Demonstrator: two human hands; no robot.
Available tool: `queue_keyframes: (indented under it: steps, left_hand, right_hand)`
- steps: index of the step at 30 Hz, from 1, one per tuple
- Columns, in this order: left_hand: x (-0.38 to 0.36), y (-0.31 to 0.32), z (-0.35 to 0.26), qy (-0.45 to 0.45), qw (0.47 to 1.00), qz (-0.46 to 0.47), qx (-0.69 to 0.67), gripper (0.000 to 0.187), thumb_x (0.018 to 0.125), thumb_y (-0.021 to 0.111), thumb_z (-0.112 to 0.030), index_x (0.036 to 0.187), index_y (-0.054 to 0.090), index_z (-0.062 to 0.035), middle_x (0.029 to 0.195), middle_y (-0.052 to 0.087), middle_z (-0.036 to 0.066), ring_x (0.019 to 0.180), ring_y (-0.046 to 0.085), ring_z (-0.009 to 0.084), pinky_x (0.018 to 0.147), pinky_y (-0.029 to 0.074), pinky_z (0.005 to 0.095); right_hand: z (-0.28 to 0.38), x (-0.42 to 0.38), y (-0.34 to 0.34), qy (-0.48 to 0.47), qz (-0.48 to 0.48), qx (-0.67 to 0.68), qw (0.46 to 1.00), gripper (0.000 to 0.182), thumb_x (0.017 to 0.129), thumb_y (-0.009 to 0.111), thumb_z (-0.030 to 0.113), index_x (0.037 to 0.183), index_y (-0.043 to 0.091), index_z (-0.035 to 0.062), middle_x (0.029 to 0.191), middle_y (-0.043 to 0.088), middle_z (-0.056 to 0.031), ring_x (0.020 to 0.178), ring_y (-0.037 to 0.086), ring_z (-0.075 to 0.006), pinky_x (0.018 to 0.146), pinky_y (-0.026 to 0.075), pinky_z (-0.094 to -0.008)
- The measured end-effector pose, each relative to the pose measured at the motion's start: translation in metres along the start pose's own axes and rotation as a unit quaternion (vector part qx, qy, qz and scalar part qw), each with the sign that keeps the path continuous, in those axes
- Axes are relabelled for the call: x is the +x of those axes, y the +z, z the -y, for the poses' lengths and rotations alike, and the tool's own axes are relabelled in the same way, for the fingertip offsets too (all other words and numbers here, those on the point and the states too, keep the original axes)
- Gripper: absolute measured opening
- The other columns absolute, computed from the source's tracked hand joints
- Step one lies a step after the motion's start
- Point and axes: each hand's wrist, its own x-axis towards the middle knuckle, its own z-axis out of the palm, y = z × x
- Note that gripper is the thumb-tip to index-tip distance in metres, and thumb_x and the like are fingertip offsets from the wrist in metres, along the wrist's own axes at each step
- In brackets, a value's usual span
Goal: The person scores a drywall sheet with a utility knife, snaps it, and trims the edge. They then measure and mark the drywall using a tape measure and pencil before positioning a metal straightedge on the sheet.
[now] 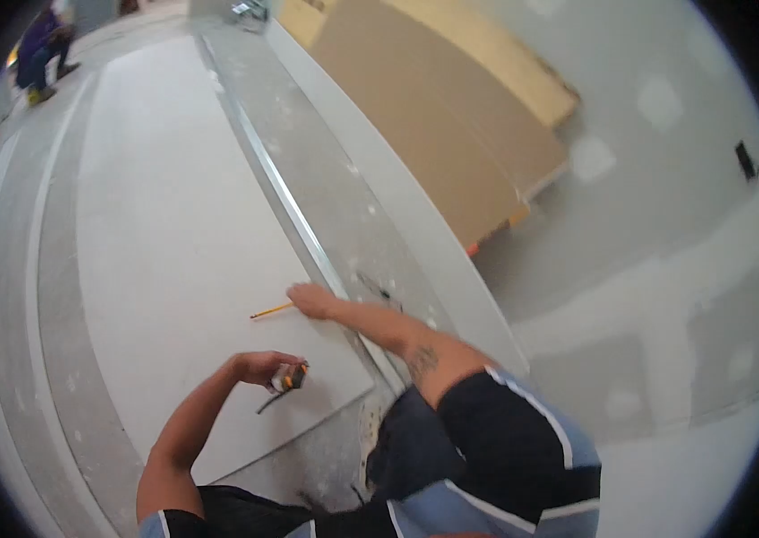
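A large white drywall sheet lies flat on the floor in front of me. My left hand is closed around a tape measure over the sheet's near corner, with a short piece of tape hanging from it. My right hand rests on the sheet near its right edge and grips a yellow pencil, whose tip points left onto the board.
A long metal track runs along the sheet's right edge on the dusty concrete floor. Brown and yellow boards lean against the patched white wall at right. Another person crouches at the far upper left.
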Motion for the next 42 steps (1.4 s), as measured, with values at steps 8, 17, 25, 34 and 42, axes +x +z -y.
queue_keyframes:
  steps: [8, 17, 25, 34, 42]
  left_hand:
    - [0.065, -0.006, -0.046, 0.246, 0.946, -0.169, -0.126, 0.033, 0.077, 0.07, -0.039, 0.088, 0.058, -0.0107, 0.083, 0.058, 0.004, 0.067, 0.056, 0.0153, 0.054, 0.045, 0.031]
    - [0.046, -0.022, -0.026, 0.414, 0.851, -0.194, 0.258, 0.026, 0.071, 0.074, -0.018, 0.092, 0.063, -0.0082, 0.093, 0.063, 0.004, 0.085, 0.061, 0.0235, 0.075, 0.051, 0.0406]
    - [0.015, -0.021, -0.043, 0.328, 0.897, -0.212, 0.207, 0.029, 0.073, 0.073, -0.02, 0.094, 0.059, -0.0061, 0.093, 0.064, 0.007, 0.087, 0.062, 0.0222, 0.076, 0.052, 0.0369]
    - [-0.075, -0.081, 0.025, 0.251, 0.848, -0.464, 0.04, 0.033, 0.067, 0.075, -0.012, 0.092, 0.054, -0.0053, 0.08, 0.06, 0.007, 0.07, 0.061, 0.0171, 0.061, 0.052, 0.034]
    - [-0.123, -0.121, 0.097, 0.144, 0.794, -0.58, 0.108, 0.044, 0.06, 0.075, -0.013, 0.097, 0.055, -0.0002, 0.084, 0.059, 0.012, 0.074, 0.061, 0.0215, 0.06, 0.051, 0.0356]
  right_hand:
    - [0.028, -0.033, -0.095, 0.306, 0.046, 0.285, 0.907, 0.041, 0.089, 0.048, 0.044, 0.089, 0.056, 0.003, 0.071, 0.052, -0.0093, 0.06, 0.051, -0.0241, 0.056, 0.043, -0.0369]
    - [0.04, -0.02, -0.089, 0.35, 0.102, 0.526, 0.768, 0.044, 0.086, 0.054, 0.05, 0.086, 0.061, 0.0071, 0.051, 0.037, 0.0032, 0.041, 0.029, -0.0086, 0.037, 0.025, -0.0267]
    - [0.039, -0.002, -0.095, 0.343, 0.062, 0.433, 0.831, 0.048, 0.084, 0.053, 0.049, 0.076, 0.064, 0.0033, 0.058, 0.051, -0.0078, 0.045, 0.046, -0.0164, 0.039, 0.039, -0.0321]
    - [-0.17, -0.083, -0.286, 0.27, -0.414, 0.692, 0.526, 0.013, 0.085, 0.051, 0.015, 0.072, 0.049, 0.0121, 0.058, 0.037, -0.0018, 0.048, 0.039, -0.0135, 0.041, 0.035, -0.0318]
    - [-0.241, -0.189, -0.359, 0.443, -0.558, 0.576, 0.401, 0.006, 0.088, 0.048, 0.01, 0.087, 0.046, 0.0049, 0.068, 0.039, -0.0072, 0.049, 0.037, -0.0156, 0.044, 0.037, -0.0326]
